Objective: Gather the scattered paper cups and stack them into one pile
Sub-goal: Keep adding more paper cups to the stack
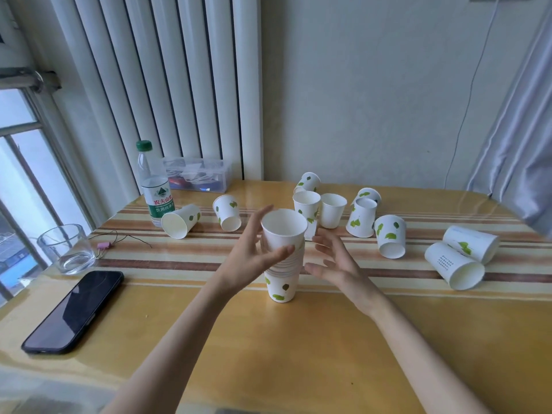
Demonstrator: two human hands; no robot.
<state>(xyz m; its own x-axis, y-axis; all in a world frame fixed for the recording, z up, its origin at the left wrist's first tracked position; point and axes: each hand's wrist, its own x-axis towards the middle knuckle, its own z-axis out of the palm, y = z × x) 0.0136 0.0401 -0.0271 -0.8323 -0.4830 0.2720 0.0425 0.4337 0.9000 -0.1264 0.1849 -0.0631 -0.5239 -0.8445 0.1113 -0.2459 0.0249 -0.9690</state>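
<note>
While my left hand (254,249) is wrapping around the stack of paper cups (283,258), thumb across the front and fingers curling behind it, the stack is standing upright on the table (298,339) right in front of me. That left grip is closing on the upper part of the pile, just under the rim of the top cup. My right hand (337,264) is hovering just beside the stack on its right, fingers spread and loose, gripping nothing and not quite touching the cups as far as I can tell.

Loose cups are lying scattered beyond the stack. Two tipped cups (180,220) are resting on their sides to the left, near the water bottle (153,186) with its green cap. Behind the stack, two upright cups (332,210) are standing side by side, with more tipped ones close around them. Further right, a cup lying mouth toward me (389,236) is sitting apart, and a far-right pair (460,261) is lying on its side, touching.

On my left, a black phone (74,312) is lying flat near an empty glass (66,249)
</note>
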